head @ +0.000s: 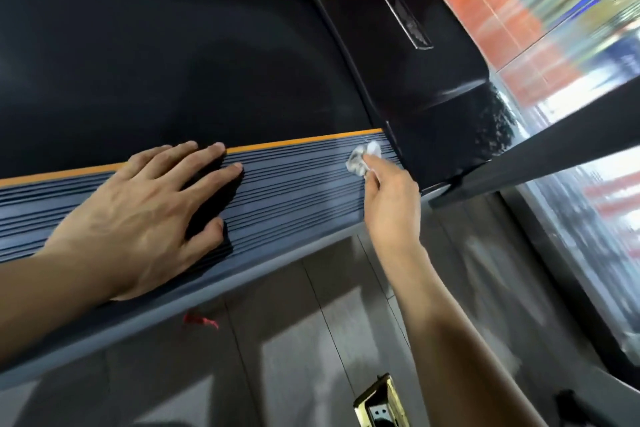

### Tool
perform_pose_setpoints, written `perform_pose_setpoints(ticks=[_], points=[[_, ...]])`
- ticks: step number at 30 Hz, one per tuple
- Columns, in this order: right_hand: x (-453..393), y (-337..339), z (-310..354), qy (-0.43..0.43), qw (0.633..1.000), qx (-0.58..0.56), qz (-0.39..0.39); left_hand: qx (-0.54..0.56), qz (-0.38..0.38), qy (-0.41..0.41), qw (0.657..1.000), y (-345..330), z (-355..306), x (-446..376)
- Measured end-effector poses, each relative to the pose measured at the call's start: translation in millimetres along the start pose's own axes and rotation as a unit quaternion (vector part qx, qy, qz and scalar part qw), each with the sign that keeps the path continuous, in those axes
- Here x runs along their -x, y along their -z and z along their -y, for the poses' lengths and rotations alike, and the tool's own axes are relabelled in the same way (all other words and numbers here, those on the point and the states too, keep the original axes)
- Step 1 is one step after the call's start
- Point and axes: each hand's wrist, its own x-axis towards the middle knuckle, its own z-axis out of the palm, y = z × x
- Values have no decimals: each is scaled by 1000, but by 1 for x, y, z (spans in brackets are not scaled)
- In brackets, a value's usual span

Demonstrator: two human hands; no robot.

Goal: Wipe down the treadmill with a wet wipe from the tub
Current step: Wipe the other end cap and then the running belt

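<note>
You are pinching the crumpled wet wipe (362, 159) in your right hand (389, 199); your flat, relaxed left hand (145, 215) is bracing on the ribbed side rail (294, 187). Be following the grooves lengthwise.

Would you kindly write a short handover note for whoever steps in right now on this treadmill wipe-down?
Left hand: open, flat on the ribbed grey side rail, fingers spread, bracing.
Right hand: pinches a crumpled wet wipe, pressed on the rail's far end beside the orange stripe.
Tub: not in view.
Done: the wipe is out and in use on this rail; how much is already clean cannot be told.
Left: likely the rest of the rail, the black belt and the glossy black cover.
</note>
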Motion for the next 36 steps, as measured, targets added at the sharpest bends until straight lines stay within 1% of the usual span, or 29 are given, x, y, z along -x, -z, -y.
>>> perform_pose_setpoints(ticks=[2,5,8,10,13,17,20,22,25,27,30,32,35,36], points=[[3,0,-8,31,999,7,1,3,4,1,1000,0,1,0],[-27,-2,-12,68,997,39,5,6,3,-1,1000,0,1,0],[-72,-9,-18,50,995,80,13,6,-1,3,1000,-1,2,-1],[-84,-13,-21,35,995,91,24,6,-5,1,1000,-1,1,-1],[-47,-5,-26,47,998,46,7,13,-3,-2,1000,2,1,0],[20,15,-43,-13,1000,24,-4,11,-2,2,1000,4,-3,0],[-2,14,-28,-33,999,-2,20,10,2,0,1000,6,-3,1],[-33,5,-17,-15,1000,-13,15,9,-1,1,1000,6,-2,1],[-67,-8,-13,12,1000,19,20,0,-2,-1,1000,5,-2,3],[-63,-7,-23,14,998,47,35,-1,1,1,1000,6,-2,3],[-23,9,-49,20,995,100,15,0,-1,4,1000,7,-4,2],[-2,20,-60,10,996,92,19,-4,-3,7,1000,7,-4,3],[-24,17,-52,6,990,134,31,1,1,3,1000,7,-4,2],[-38,12,-45,6,991,131,36,1,2,2,1000,7,-4,1]])
